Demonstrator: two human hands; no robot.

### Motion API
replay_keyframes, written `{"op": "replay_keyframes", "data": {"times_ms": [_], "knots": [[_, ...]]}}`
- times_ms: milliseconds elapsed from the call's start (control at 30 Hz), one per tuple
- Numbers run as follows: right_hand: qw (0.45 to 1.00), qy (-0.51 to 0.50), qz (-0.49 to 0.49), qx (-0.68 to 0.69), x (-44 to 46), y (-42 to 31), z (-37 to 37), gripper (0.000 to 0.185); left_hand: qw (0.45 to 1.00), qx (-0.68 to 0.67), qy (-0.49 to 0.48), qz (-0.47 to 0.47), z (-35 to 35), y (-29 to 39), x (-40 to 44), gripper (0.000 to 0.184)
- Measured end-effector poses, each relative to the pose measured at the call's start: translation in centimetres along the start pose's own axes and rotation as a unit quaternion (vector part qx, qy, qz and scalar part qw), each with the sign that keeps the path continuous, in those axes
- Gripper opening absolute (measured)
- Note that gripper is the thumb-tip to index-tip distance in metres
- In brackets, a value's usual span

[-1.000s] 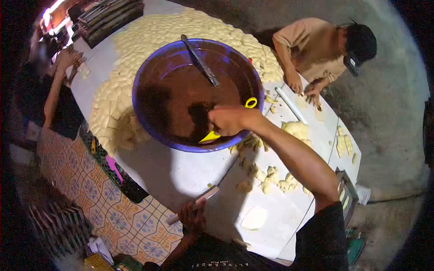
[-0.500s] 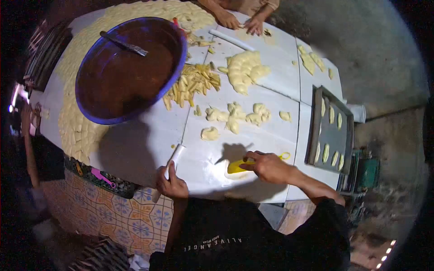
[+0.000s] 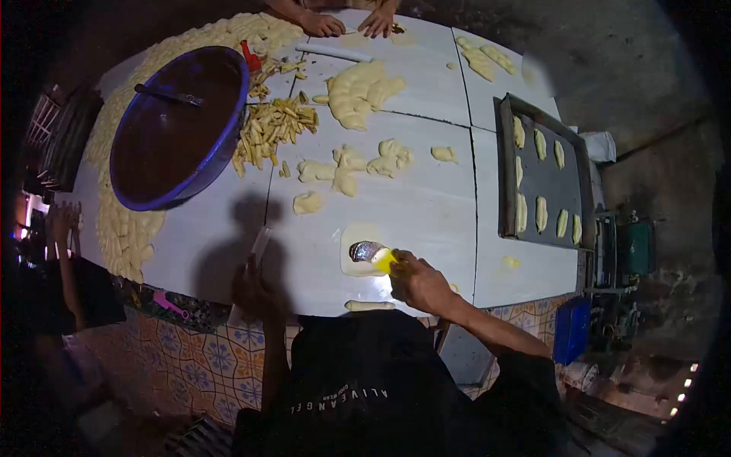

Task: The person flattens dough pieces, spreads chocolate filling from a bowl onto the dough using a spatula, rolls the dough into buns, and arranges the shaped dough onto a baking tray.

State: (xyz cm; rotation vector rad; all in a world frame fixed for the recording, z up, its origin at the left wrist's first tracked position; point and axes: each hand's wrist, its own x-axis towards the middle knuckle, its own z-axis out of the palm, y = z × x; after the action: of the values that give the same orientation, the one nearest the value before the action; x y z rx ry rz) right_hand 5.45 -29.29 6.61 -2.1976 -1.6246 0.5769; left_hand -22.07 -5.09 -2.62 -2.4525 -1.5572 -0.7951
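My right hand [image 3: 422, 286] is closed on a yellow spatula [image 3: 385, 260]. Dark brown paste [image 3: 366, 251] shows at the spatula's far end, over a thin flat piece of dough [image 3: 355, 268] on the white table. At the front edge, in shadow, my left hand [image 3: 253, 288] is wrapped around a pale rolling pin [image 3: 261, 245]. Between my arms, a narrow dough strip [image 3: 369, 305] lies along the table edge. Several small dough lumps [image 3: 344, 171] sit farther in, with a larger dough pile [image 3: 359, 91] behind them.
A big blue-rimmed basin [image 3: 232, 126] holding a brush stands left, beside cut yellowish pieces [image 3: 276, 128] and many dough pieces [image 3: 129, 236]. To the right is a metal tray [image 3: 548, 179] with several shaped doughs. Another person's hands [image 3: 350, 24] work at the far edge, near another rolling pin [image 3: 333, 52].
My view has shifted, so the table contents sit farther left. The spatula has turned over the flat dough, and brown paste now shows at its end. My left hand stays at the rolling pin.
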Motion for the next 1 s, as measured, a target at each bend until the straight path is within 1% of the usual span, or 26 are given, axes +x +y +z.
{"op": "replay_keyframes", "data": {"times_ms": [33, 67, 100, 133, 167, 200, 233, 267, 300, 333, 367, 400, 433, 467, 500, 533, 567, 600, 633, 700, 733, 767, 867, 933, 967, 1000], "knots": [[0.997, -0.048, 0.046, 0.047, 0.0, 0.1, -1.1, 0.042, 0.998, 0.045, -0.046, -0.011, -0.1, -0.2, 0.0, 0.052], [0.990, -0.056, 0.096, 0.090, 0.1, 0.4, -2.7, 0.038, 0.998, 0.048, -0.038, -0.016, -0.1, -0.4, 0.1, 0.052], [0.978, -0.057, 0.139, 0.141, 0.5, -1.3, -7.0, 0.033, 0.999, 0.027, -0.025, -0.005, -0.3, -0.2, 0.1, 0.055], [0.977, -0.075, 0.162, 0.113, 0.6, -0.1, -8.6, 0.032, 1.000, 0.007, -0.012, 0.003, -0.6, 0.1, 0.0, 0.058], [0.952, -0.114, 0.265, 0.106, 1.1, 0.3, -10.0, 0.036, 1.000, 0.013, -0.002, -0.008, -0.9, 0.4, 0.3, 0.058], [0.974, -0.031, 0.205, 0.096, 0.4, 3.4, -8.4, 0.041, 1.000, -0.018, -0.014, -0.014, -1.4, 0.6, 0.5, 0.060], [0.976, -0.033, 0.192, 0.094, 1.2, 4.0, -7.6, 0.041, 0.998, -0.050, -0.027, -0.018, -1.8, 0.8, 0.6, 0.063], [0.988, 0.048, 0.148, -0.022, 2.2, 4.4, -7.1, 0.041, 0.999, -0.039, -0.021, -0.028, -1.3, 0.8, 0.4, 0.069], [0.977, 0.131, 0.100, -0.137, 3.4, 4.5, -7.1, 0.041, 0.999, -0.036, -0.012, -0.036, 0.3, 0.1, -0.4, 0.069], [0.989, 0.141, 0.027, -0.033, 5.9, 3.4, -7.5, 0.035, 0.997, -0.059, -0.017, -0.049, 2.5, -0.9, -1.5, 0.070], [0.990, 0.117, 0.037, 0.064, 8.7, 1.7, -7.3, 0.029, 0.995, -0.082, -0.024, -0.059, 3.5, -1.6, -1.9, 0.071], [0.991, 0.102, 0.030, 0.082, 11.6, -0.4, -7.1, 0.026, 0.993, -0.088, -0.046, -0.058, -1.1, 0.4, 0.2, 0.068], [0.994, 0.078, -0.014, 0.074, 14.9, -1.7, -6.6, 0.026, 0.994, -0.084, -0.039, -0.058, -0.8, 0.5, 0.4, 0.068], [0.993, 0.075, -0.034, 0.086, 18.0, -2.9, -5.6, 0.028, 0.996, -0.069, -0.017, -0.045, -0.2, 0.2, 0.2, 0.066], [0.958, 0.205, -0.140, 0.143, 21.9, -3.4, -2.5, 0.018, 0.998, -0.055, 0.004, -0.033, 0.4, -0.2, -0.1, 0.063], [0.984, 0.110, -0.111, 0.082, 24.8, -4.3, -2.6, 0.019, 0.999, -0.041, 0.023, -0.021, 0.4, -0.3, -0.1, 0.060], [0.974, 0.161, -0.160, 0.021, 28.0, -5.0, -0.5, 0.018, 0.999, -0.036, 0.027, -0.024, 0.4, -0.5, -0.2, 0.060], [0.983, 0.131, -0.125, -0.037, 29.5, -7.0, -0.9, 0.016, 0.997, -0.071, 0.022, -0.018, 0.1, -0.5, 0.1, 0.060], [0.982, 0.130, -0.132, -0.035, 30.7, -7.7, 0.1, 0.016, 0.994, -0.107, 0.016, -0.012, -0.4, -0.3, 0.3, 0.061], [0.970, 0.148, -0.159, -0.106, 33.0, -8.2, 2.5, 0.011, 0.997, -0.066, 0.025, -0.025, -1.1, 0.4, 0.9, 0.062], [0.965, 0.154, -0.189, -0.098, 33.3, -8.5, 3.6, 0.014, 0.997, -0.059, 0.009, -0.038, -1.3, 0.6, 1.1, 0.062], [0.974, 0.106, -0.183, -0.080, 33.4, -8.4, 4.5, 0.018, 0.997, -0.053, -0.011, -0.051, -1.5, 0.6, 1.0, 0.062], [0.978, 0.094, -0.175, -0.062, 32.8, -8.2, 5.6, 0.015, 0.997, -0.064, 0.004, -0.043, 0.1, -0.3, 0.1, 0.064], [0.966, 0.062, -0.248, 0.035, 31.5, -8.3, 4.2, 0.025, 0.997, -0.068, 0.004, -0.029, 0.1, -0.4, 0.1, 0.064], [0.980, -0.021, -0.176, 0.092, 29.7, -8.6, 2.4, 0.036, 0.997, -0.066, -0.019, -0.032, -0.5, -0.2, 0.2, 0.064], [0.977, -0.037, -0.169, 0.122, 28.0, -8.6, 1.0, 0.036, 0.997, -0.063, -0.042, -0.035, -0.9, -0.2, 0.4, 0.063]]}}
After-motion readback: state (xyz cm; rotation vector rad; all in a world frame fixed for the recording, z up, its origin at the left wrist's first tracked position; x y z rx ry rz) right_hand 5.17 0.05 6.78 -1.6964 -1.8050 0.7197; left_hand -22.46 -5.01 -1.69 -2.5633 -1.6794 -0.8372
